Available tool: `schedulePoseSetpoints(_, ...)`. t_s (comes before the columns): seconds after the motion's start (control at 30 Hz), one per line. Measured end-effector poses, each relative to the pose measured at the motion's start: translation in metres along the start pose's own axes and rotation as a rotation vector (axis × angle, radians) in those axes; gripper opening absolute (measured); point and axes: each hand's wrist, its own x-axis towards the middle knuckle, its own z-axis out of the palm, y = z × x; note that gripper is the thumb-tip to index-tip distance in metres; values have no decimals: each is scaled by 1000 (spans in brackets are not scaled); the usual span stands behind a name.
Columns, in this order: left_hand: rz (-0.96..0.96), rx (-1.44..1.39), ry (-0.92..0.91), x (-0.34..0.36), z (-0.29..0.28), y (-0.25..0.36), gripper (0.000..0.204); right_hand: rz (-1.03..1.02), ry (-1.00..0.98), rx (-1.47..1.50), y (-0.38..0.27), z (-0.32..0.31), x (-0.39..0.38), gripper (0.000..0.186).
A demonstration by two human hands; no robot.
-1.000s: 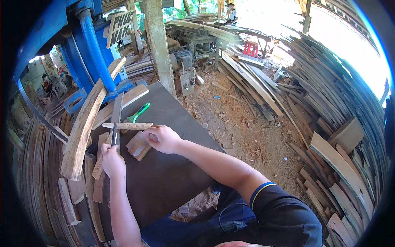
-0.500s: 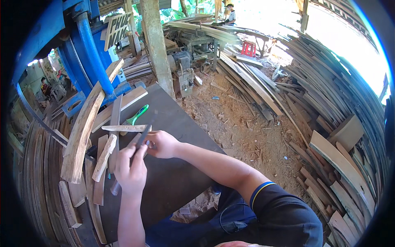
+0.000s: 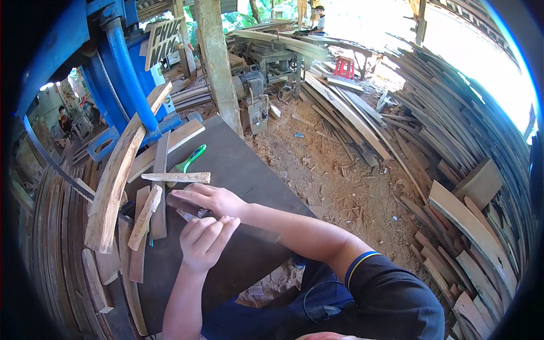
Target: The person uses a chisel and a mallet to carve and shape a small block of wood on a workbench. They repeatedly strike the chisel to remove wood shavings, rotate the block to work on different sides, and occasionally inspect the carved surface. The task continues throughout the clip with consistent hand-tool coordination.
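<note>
My left hand is wrapped round a long dark flat tool, slanting down to the right. My right hand grips a small brown wooden piece just above it; its lower side is partly hidden behind the left hand. A narrow pale wood stick lies above both hands on the dark tabletop, near a green-handled brush. A short rough wood piece and several strips lie at the left.
A blue machine with a long curved board stands at upper left. Stacked planks fill the right beside the littered dirt floor. A red stool, a post and two people are farther back.
My left hand has moved right, turning the dark tool from upright to a rightward slant. My right hand has left the pale stick's end and now grips the brown piece lower down.
</note>
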Motion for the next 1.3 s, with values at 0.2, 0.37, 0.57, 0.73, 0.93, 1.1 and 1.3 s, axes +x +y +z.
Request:
schedulePoseSetpoints(0.2, -34, -27, -58, -3, -13, -5, 27, -199, 238, -74, -9, -3, 14, 45)
schedulePoseSetpoints(0.37, -280, 49, -166, -2, -20, -15, 27, 80, 440, -12, 25, -5, -8, 19)
schedulePoseSetpoints(0.57, -846, 423, -399, -81, -106, -51, 13, 103, 461, -168, 14, -7, 3, 12)
schedulePoseSetpoints(0.73, -1119, 550, -310, -161, -148, -180, 35, 40, 388, -207, 12, -8, 4, 13)
schedulePoseSetpoints(0.93, -1476, 343, -355, -260, -193, -288, 42, 4, 392, -149, 2, -5, 9, 13)
schedulePoseSetpoints(1.1, -1399, 593, -922, -196, -151, -262, 41, 29, 367, -217, 12, -16, 1, 13)
schedulePoseSetpoints(1.3, -1253, 616, -996, -211, -157, -289, 38, -76, 361, -159, 36, 3, 2, 22)
